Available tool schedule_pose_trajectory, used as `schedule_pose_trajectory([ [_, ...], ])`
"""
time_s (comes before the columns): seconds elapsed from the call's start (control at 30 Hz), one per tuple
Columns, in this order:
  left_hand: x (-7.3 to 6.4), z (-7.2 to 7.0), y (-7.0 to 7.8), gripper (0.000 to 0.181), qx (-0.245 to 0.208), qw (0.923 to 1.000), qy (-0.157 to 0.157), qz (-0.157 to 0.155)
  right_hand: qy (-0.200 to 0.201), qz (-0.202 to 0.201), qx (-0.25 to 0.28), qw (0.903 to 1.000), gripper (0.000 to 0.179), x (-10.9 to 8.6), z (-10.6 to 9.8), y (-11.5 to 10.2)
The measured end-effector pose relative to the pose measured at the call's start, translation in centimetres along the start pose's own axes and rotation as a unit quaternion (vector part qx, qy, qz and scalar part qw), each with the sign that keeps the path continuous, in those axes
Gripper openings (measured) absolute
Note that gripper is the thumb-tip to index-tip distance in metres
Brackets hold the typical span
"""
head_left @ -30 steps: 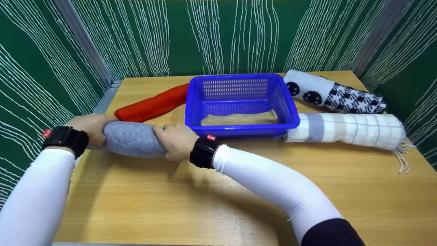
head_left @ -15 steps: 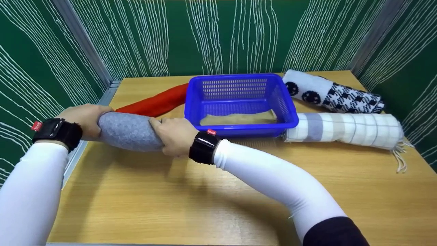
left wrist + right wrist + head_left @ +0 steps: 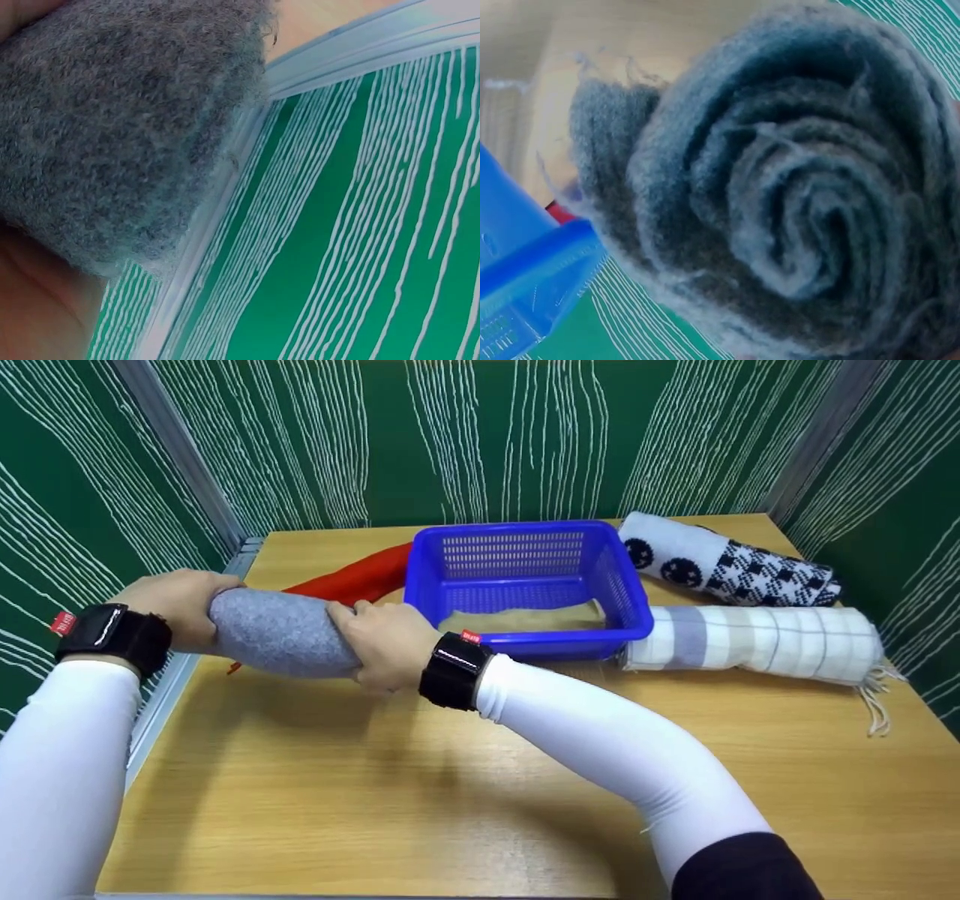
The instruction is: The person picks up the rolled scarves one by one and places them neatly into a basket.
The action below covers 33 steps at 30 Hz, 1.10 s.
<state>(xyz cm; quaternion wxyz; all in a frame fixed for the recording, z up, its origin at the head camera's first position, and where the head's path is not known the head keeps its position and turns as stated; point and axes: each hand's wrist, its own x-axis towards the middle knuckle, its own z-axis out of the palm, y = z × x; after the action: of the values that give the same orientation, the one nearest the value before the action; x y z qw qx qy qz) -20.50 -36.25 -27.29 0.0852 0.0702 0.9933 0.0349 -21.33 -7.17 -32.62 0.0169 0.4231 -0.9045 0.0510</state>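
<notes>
"What's the head view showing?"
"A desk (image 3: 360,810) is bearing a blue basket (image 3: 525,645); left of that, a grey roll (image 3: 285,634) is stretching between the left hand (image 3: 171,604) and right hand (image 3: 394,645), both gripping it."
"And the right wrist view?"
"It's revealing the roll's coiled end (image 3: 817,217), which the head view is hiding."

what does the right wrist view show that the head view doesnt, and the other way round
Only right wrist: the spiral layers at one end of the grey roll.

Only head: the plaid roll, the black-and-white roll and the tan cloth in the basket.

Both: the grey roll, part or all of the basket, the table and the green wall.
</notes>
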Motion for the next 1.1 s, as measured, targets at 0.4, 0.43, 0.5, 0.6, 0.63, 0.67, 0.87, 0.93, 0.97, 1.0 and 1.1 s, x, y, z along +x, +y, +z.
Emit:
schedule_pose_trajectory([
  [0.4,0.5,-1.2,1.0,0.045,0.019,0.9993,0.019,0.027,0.021,0.005,-0.008,0.9997,0.087,-0.4,-1.4,1.0],
  [0.43,0.5,-1.3,1.1,0.046,0.018,0.9993,0.019,0.027,0.024,0.005,-0.007,0.9997,0.086,-0.4,-1.5,1.2],
  [0.5,0.7,-1.5,1.2,0.046,0.016,0.9992,0.023,0.029,0.027,0.003,-0.007,0.9996,0.086,-0.5,-1.7,1.5],
  [0.6,1.1,-1.6,1.3,0.047,0.016,0.999,0.028,0.032,0.03,0.002,-0.007,0.9995,0.087,-0.6,-2.2,2.1],
  [0.63,1.3,-1.6,1.3,0.047,0.018,0.9988,0.031,0.033,0.031,0.002,-0.007,0.9995,0.088,-0.6,-2.3,2.3],
  [0.67,1.5,-1.6,1.4,0.047,0.019,0.9986,0.035,0.035,0.032,0.003,-0.007,0.9995,0.088,-0.7,-2.5,2.5],
  [0.87,2.1,-1.8,1.9,0.047,0.017,0.9974,0.052,0.046,0.042,0.009,-0.007,0.9991,0.085,-0.9,-3.2,3.7],
  [0.93,2.3,-1.9,2.1,0.047,0.015,0.9972,0.055,0.049,0.044,0.014,-0.009,0.9989,0.086,-1.0,-3.4,4.0],
  [0.97,2.4,-1.9,2.2,0.047,0.017,0.9968,0.059,0.051,0.045,0.016,-0.01,0.9988,0.086,-1.1,-3.5,4.2],
  [1.0,2.6,-1.9,2.3,0.047,0.017,0.9968,0.059,0.051,0.045,0.019,-0.01,0.9987,0.087,-1.2,-3.6,4.4],
  [1.1,2.9,-2.0,2.7,0.048,0.017,0.9968,0.06,0.05,0.047,0.027,-0.012,0.9984,0.088,-1.3,-3.8,5.0],
])
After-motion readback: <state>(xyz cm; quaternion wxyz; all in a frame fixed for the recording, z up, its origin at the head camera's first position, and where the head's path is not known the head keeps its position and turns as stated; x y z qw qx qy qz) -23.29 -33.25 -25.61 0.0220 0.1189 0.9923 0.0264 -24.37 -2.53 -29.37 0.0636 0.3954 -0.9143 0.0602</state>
